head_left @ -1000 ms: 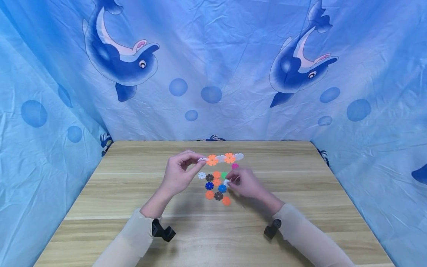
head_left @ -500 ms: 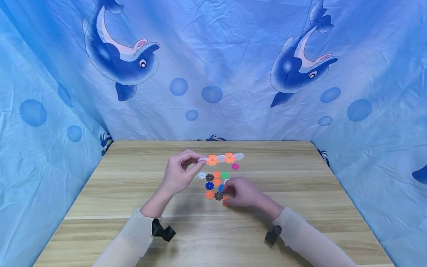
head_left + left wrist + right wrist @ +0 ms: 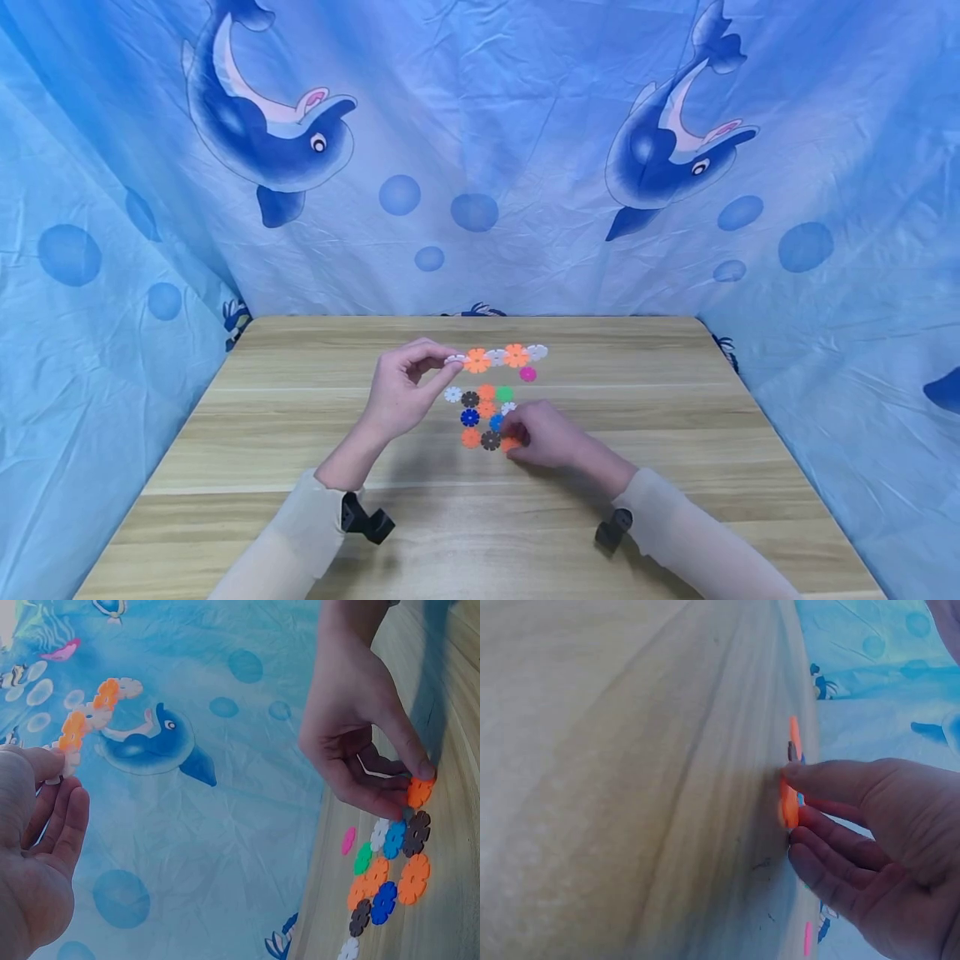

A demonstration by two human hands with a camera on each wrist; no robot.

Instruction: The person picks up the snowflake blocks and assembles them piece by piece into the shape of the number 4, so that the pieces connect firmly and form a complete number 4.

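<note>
My left hand (image 3: 405, 387) pinches the white end disc of a chain (image 3: 497, 357) of linked snowflake discs, white and orange by turns, held above the table. In the left wrist view the chain (image 3: 91, 718) slants up and away from the thumb and fingertips. Down at the table, my right hand (image 3: 551, 433) has its thumb and fingers on an orange snowflake disc (image 3: 421, 792) at the near right corner of the loose discs. From the right wrist, the thumb lies against that orange disc (image 3: 790, 802), and the fingers are partly behind it.
Loose discs lie close together on the wooden table (image 3: 300, 433): a dark blue one (image 3: 469, 417), a black one (image 3: 491, 441), a green one (image 3: 504, 393) and several others. A pink disc (image 3: 528, 375) lies farther back. A blue dolphin-print curtain (image 3: 480, 150) surrounds the table.
My right hand has come nearer, from beside the white and green discs to the orange disc at the near right, and now grips it. The left hand and its chain have stayed put.
</note>
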